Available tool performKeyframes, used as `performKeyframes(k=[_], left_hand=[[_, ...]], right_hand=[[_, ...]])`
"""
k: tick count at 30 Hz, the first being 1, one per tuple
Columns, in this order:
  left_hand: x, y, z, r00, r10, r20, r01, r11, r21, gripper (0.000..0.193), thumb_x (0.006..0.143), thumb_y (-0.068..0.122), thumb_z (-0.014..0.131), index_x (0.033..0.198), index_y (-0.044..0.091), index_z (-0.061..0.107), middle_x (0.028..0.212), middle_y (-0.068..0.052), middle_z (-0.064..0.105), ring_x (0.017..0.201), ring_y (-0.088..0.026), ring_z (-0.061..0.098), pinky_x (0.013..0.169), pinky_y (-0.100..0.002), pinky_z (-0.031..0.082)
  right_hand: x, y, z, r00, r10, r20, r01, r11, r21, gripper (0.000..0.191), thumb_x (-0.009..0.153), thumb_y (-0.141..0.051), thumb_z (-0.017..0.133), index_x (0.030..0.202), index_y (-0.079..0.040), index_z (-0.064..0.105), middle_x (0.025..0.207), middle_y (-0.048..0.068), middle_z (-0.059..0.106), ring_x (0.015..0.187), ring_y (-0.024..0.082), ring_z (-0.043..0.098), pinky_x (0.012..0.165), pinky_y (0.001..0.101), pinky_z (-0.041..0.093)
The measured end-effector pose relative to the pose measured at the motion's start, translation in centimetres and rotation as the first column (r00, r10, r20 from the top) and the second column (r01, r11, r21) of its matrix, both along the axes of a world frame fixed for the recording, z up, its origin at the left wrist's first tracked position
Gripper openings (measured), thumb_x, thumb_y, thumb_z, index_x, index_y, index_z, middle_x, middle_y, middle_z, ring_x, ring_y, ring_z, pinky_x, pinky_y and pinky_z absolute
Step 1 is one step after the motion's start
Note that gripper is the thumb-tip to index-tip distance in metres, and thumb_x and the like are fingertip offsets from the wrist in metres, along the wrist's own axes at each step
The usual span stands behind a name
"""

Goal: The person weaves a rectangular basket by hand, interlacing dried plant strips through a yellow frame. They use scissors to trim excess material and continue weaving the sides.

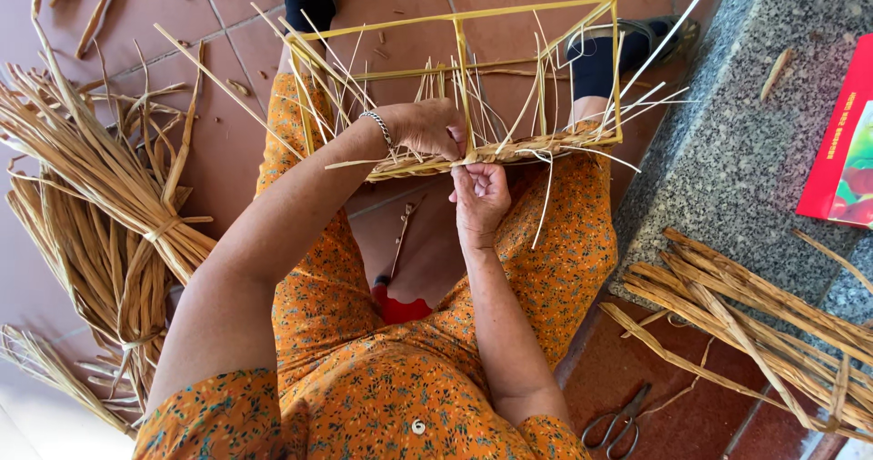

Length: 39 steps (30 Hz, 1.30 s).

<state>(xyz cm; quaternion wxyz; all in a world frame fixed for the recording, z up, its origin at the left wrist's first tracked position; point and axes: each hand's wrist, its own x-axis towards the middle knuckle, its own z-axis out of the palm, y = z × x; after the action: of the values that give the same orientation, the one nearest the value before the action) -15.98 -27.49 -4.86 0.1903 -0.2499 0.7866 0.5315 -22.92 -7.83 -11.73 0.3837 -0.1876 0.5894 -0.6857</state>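
At the far left, tied bundles of dried straw (109, 215) lie on the reddish floor tiles (209, 142), long, flat, tan strands bound near the middle with a strip of the same fibre. Moving right, the person's left hand (435, 129), a thin bracelet (379, 125) at its wrist, is curled over the near edge of a yellow wire frame (464, 69), its fingers closed on the woven straw border (482, 154) there. The frame is box-shaped, open and skeletal, made of thin rods, and it rests across the person's knees above the orange flowered dress (364, 369); it holds nothing but loose straw ends that stick up and outward through it. Just below the border, the right hand (479, 196) is bunched, fingertips pinching a strand at the plaited edge, touching the weave. Lower right, metal scissors (618, 421) lie on the tiles. Beyond them, another sheaf of straw (755, 319) leans across a speckled grey stone ledge (727, 124), coarse and flat. At the right edge a red printed packet (841, 142) sits on that ledge.
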Motion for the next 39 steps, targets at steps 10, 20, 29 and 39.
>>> performKeyframes(k=[10,20,29,39], left_hand=[[-1.2,-0.5,1.4,0.974,0.044,0.221,-0.066,0.993,0.094,0.025,0.079,0.014,0.079,0.101,0.002,0.078,0.091,-0.013,0.079,0.082,-0.020,0.075,0.069,-0.035,0.065],[-1.8,0.3,1.8,0.963,0.127,0.239,-0.144,0.988,0.057,0.026,0.076,0.009,0.082,0.099,0.000,0.073,0.090,-0.014,0.074,0.076,-0.022,0.074,0.064,-0.033,0.065],[0.1,0.3,0.3,0.995,0.050,0.081,-0.058,0.992,0.108,0.020,0.080,0.022,0.078,0.098,0.014,0.080,0.100,-0.002,0.078,0.091,-0.017,0.070,0.082,-0.035,0.059],[-1.5,0.4,0.2,0.981,-0.024,0.193,0.012,0.998,0.063,0.028,0.084,0.020,0.064,0.108,0.014,0.077,0.101,-0.010,0.078,0.091,-0.021,0.071,0.082,-0.043,0.061]], right_hand=[[0.0,0.9,1.0,0.987,0.038,-0.158,-0.032,0.999,0.041,0.017,0.096,-0.005,0.076,0.110,-0.004,0.065,0.095,0.002,0.074,0.075,0.003,0.065,0.055,0.0198,0.054],[0.4,1.0,0.0,0.982,0.026,-0.189,-0.020,0.999,0.035,0.018,0.098,-0.002,0.078,0.113,-0.003,0.068,0.087,0.001,0.070,0.072,0.003,0.062,0.061,0.0201,0.056],[0.3,1.1,1.2,0.984,0.024,-0.178,-0.018,0.999,0.039,0.018,0.096,-0.004,0.076,0.111,-0.005,0.066,0.097,0.003,0.075,0.076,0.003,0.067,0.057,0.0205,0.057],[-0.2,0.8,0.3,0.987,-0.003,-0.161,0.006,1.000,0.015,0.016,0.095,-0.005,0.076,0.110,-0.003,0.069,0.095,0.005,0.076,0.075,0.005,0.069,0.057,0.0219,0.059]])
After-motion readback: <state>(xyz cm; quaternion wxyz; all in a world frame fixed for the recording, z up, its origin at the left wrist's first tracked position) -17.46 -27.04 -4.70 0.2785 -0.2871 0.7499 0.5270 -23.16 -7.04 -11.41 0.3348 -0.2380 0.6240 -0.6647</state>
